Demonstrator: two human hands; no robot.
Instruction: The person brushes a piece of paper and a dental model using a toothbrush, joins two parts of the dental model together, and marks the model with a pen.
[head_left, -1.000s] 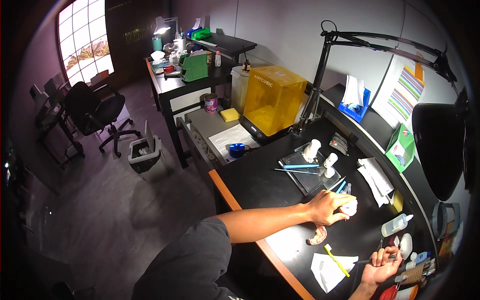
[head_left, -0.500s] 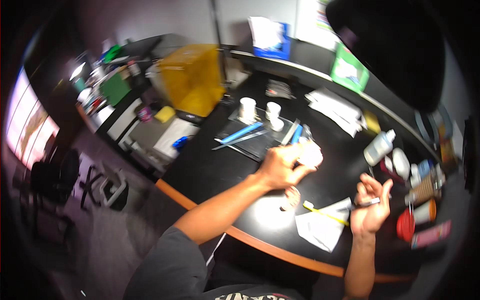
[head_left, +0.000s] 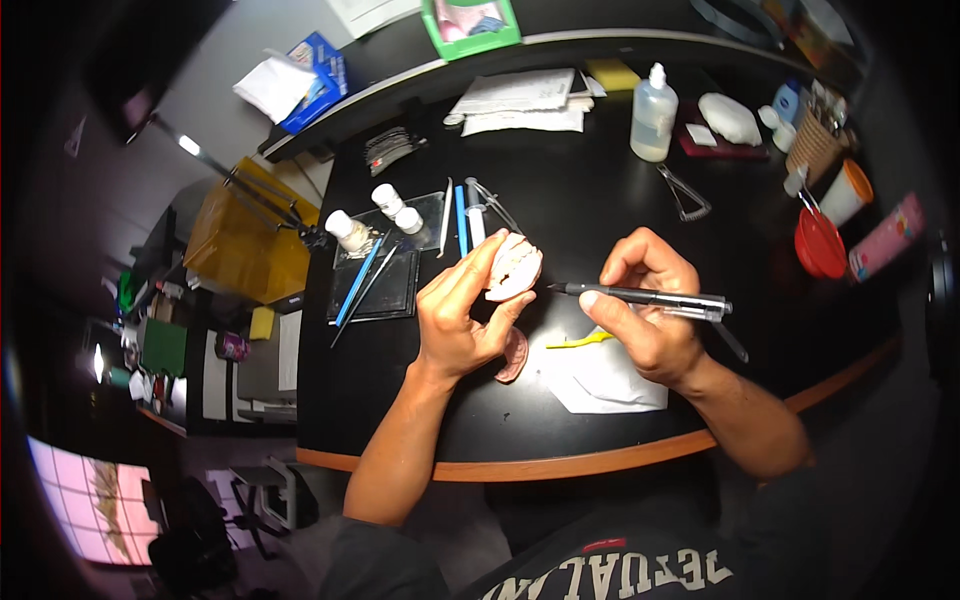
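A pale pink dental cast is gripped between the thumb and fingers of my left hand, raised above the black table. My right hand holds a black pen with a clear end, its tip pointing left at the cast and a small gap between them. Below my left hand, a second dental cast lies on the table. A yellow toothbrush rests on a white sheet, partly hidden by my right hand.
To the left, white bottles and blue-handled tools sit on dark glossy plates. Farther back stand papers and a squeeze bottle. A metal caliper, red bowl and orange cup are at right. The table's wooden edge is near me.
The view has swung to the right. My right hand has come closer to my left hand, and the pen now points at the cast. My left hand keeps hold of the cast.
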